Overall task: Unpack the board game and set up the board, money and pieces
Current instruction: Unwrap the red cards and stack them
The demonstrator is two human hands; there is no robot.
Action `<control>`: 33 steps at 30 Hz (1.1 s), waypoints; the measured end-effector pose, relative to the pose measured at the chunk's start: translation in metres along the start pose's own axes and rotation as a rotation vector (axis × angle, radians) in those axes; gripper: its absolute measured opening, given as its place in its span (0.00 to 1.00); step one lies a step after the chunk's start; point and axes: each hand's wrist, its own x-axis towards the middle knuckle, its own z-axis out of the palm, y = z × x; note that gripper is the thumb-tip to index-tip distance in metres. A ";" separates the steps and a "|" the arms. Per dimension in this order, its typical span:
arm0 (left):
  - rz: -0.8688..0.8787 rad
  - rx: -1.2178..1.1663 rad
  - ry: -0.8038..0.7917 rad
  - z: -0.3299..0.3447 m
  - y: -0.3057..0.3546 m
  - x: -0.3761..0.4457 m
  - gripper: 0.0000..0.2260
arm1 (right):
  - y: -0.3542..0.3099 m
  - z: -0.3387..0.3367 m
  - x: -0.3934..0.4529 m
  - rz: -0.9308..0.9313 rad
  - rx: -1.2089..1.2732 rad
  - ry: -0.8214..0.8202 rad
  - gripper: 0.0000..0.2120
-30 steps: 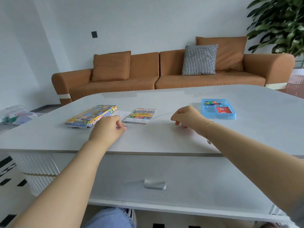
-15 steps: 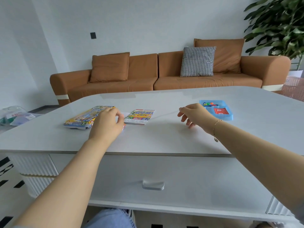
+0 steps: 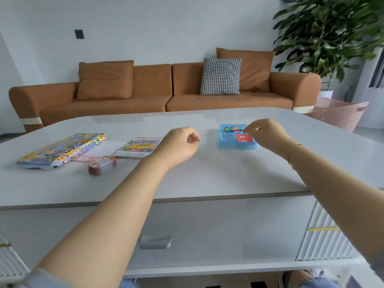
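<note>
The colourful game box (image 3: 62, 149) lies at the table's left, with a pale sheet (image 3: 99, 151) beside it and a wrapped pack of red-and-white cards (image 3: 102, 164) in front. A folded board (image 3: 138, 147) lies right of the sheet. A blue plastic tray (image 3: 225, 140) holds several coloured pieces (image 3: 230, 129) and a red card stack (image 3: 243, 138). My left hand (image 3: 179, 145) hovers curled over the table's middle, holding nothing. My right hand (image 3: 267, 133) is over the tray's right side with fingertips pinched together; I cannot tell whether anything is between them.
The grey table (image 3: 207, 173) has a drawer handle (image 3: 155, 242) below its front edge. Behind it stand a brown sofa (image 3: 158, 94) with cushions, a pink basket (image 3: 338, 113) and a large plant (image 3: 332, 32) at the right.
My left hand moved right, away from the box, uncovering the card pack. My right hand moved right to the blue tray. The camera view swung rightwards.
</note>
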 end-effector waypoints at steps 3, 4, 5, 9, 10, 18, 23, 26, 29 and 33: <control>0.037 -0.039 -0.089 0.023 0.012 0.012 0.09 | 0.011 -0.001 0.007 -0.023 -0.043 -0.094 0.21; 0.048 -0.038 -0.115 0.030 0.015 0.015 0.11 | 0.013 0.000 0.011 -0.021 -0.047 -0.116 0.22; 0.062 -0.030 -0.135 0.037 0.018 0.018 0.13 | 0.014 0.002 0.015 -0.022 -0.059 -0.134 0.22; 0.098 0.006 -0.173 0.056 0.020 0.025 0.20 | 0.011 0.012 0.023 -0.061 -0.237 -0.272 0.21; 0.102 0.023 -0.183 0.059 0.021 0.026 0.21 | 0.009 0.013 0.023 -0.071 -0.295 -0.310 0.21; 0.174 0.204 -0.158 0.065 0.019 0.025 0.21 | -0.006 0.009 0.025 -0.132 -0.627 -0.459 0.20; 0.181 0.230 -0.170 0.065 0.019 0.028 0.20 | -0.001 -0.007 0.033 -0.069 -0.515 -0.548 0.26; 0.176 0.234 -0.171 0.066 0.017 0.027 0.20 | -0.003 -0.011 0.033 -0.094 -0.487 -0.578 0.23; 0.167 0.241 -0.163 0.067 0.016 0.027 0.21 | -0.003 -0.018 0.032 -0.164 -0.461 -0.531 0.17; 0.153 0.197 -0.168 0.069 0.013 0.030 0.21 | -0.005 -0.027 0.022 -0.263 -0.467 -0.381 0.10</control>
